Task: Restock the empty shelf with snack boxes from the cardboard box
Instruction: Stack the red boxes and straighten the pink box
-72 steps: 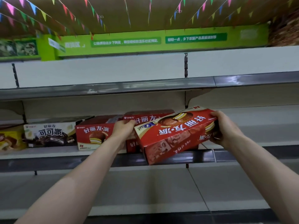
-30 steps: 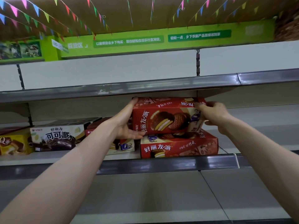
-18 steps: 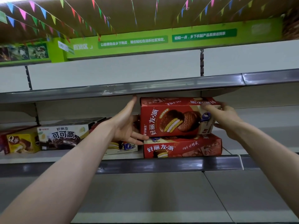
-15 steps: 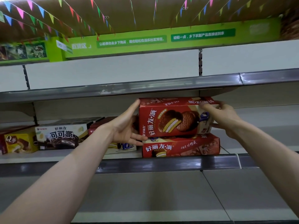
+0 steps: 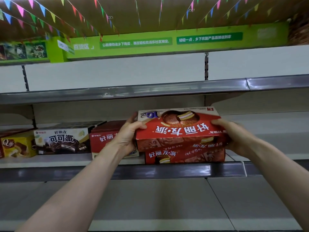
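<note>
A red snack box [image 5: 180, 131] lies flat, its printed top tilted toward me with the lettering upside down. My left hand [image 5: 128, 136] grips its left end and my right hand [image 5: 234, 136] grips its right end. It sits on top of another red snack box [image 5: 184, 155] standing on the middle shelf [image 5: 150, 170]. The cardboard box is out of view.
Left of the stack are a red box [image 5: 103, 139], a white and black cocoa pie box [image 5: 61, 140] and a yellow box [image 5: 16, 144]. An upper shelf edge [image 5: 133, 91] runs close above. The shelf right of the stack and the lower shelf [image 5: 150, 201] are bare.
The top box stood on its long edge facing me with my left hand flat beside it. Now it is tipped down flat on the lower box, and both hands grip its ends.
</note>
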Demonstrator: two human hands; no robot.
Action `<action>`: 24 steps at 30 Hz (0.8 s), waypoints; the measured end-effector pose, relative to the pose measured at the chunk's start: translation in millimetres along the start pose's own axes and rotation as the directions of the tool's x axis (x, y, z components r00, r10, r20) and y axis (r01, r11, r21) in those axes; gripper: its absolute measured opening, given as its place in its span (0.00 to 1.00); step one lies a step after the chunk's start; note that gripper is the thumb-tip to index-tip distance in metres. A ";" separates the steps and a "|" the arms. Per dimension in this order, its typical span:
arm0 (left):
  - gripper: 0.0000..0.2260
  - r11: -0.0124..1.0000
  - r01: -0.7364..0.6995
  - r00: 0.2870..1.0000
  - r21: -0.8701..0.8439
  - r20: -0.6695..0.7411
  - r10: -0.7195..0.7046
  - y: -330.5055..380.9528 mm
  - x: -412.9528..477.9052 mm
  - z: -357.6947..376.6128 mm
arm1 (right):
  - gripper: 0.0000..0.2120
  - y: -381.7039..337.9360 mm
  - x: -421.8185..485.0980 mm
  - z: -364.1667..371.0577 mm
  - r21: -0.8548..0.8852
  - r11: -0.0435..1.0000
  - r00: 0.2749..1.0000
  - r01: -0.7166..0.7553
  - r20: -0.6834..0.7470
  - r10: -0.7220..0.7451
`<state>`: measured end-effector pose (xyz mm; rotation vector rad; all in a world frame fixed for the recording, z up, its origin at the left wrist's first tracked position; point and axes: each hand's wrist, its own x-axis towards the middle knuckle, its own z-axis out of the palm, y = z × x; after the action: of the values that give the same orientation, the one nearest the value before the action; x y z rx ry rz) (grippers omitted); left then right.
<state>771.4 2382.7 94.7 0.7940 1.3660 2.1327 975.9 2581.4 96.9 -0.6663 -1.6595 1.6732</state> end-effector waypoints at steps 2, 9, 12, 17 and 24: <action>0.26 0.999 -0.025 1.000 0.026 0.019 0.025 0.2 -1.6 3.2 | 0.12 1.2 -1.6 0.0 0.001 1.000 1.000 -0.010 0.021 0.010; 0.13 0.951 0.208 0.978 0.229 -0.024 -0.208 10.1 -5.1 5.1 | 0.16 1.6 -2.4 -3.1 0.071 0.996 0.997 -0.057 0.047 0.054; 0.12 0.937 0.266 0.964 0.227 -0.082 -0.254 13.6 -7.2 4.6 | 0.19 2.7 -9.2 -1.3 0.222 0.971 0.994 -0.090 0.087 0.072; 0.10 0.949 0.307 0.945 0.065 -0.141 -0.296 6.7 -11.8 14.0 | 0.33 13.7 -36.3 40.1 0.470 0.875 0.981 -0.119 0.189 0.032; 0.15 0.922 0.339 0.934 0.189 0.048 -0.353 12.0 -22.9 11.1 | 0.27 4.7 -45.8 82.8 0.375 0.914 0.962 -0.158 0.266 0.058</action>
<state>794.5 2369.9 104.5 0.6401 1.5410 1.7064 941.6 2493.3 92.1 -0.3648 -1.3999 2.1673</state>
